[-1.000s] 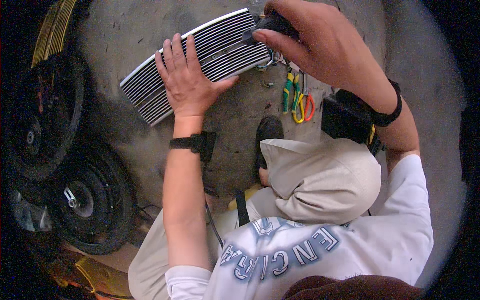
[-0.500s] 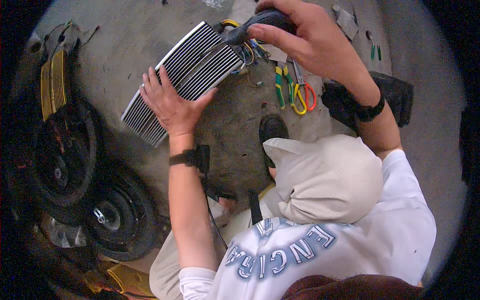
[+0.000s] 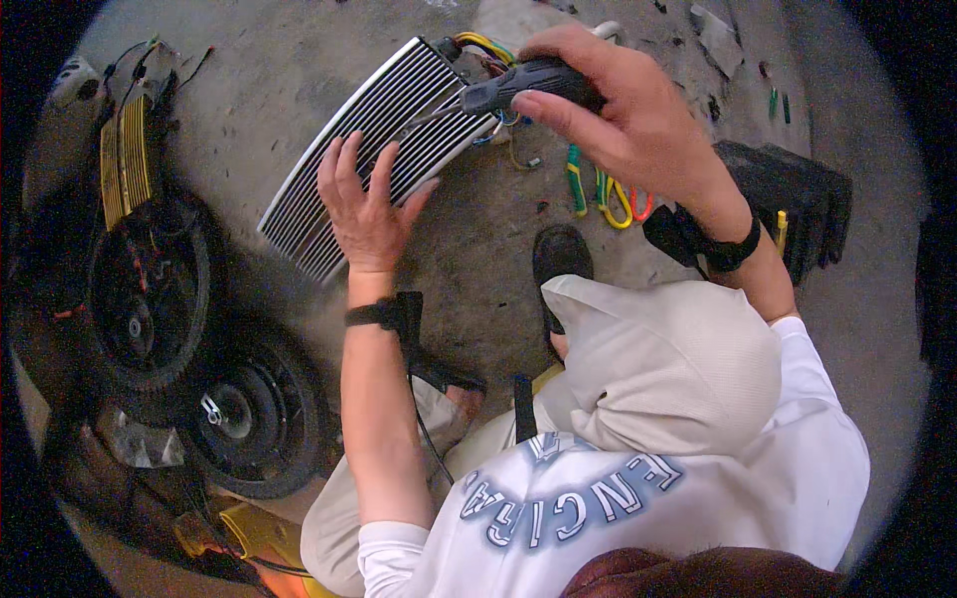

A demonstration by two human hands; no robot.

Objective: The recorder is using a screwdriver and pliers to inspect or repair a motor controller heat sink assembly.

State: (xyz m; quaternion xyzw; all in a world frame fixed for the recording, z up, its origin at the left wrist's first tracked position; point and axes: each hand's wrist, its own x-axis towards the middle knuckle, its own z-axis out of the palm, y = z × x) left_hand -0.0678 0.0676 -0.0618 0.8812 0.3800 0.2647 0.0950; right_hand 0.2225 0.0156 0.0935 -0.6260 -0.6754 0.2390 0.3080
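Note:
A long finned metal controller box, black with silver ridges, lies on the floor with coloured wires coming from its far end. My left hand rests at its near edge, fingers apart and slightly bent, gripping nothing. A screwdriver with a dark handle is in my right hand, fingers and thumb around the handle. Its thin shaft slants down to the left, into the groove along the middle of the box. Whether the tip sits on a screw is too small to tell.
Right of the box lie green-handled pliers and scissors with yellow and red loops. A black bag-like object is further right. Two black wheels and a yellow finned box stand on the left.
The screwdriver handle has come nearer over the box, its shaft now plainly visible along the groove. My left hand has slid right along the box, its fingers more bent. The view has shifted slightly.

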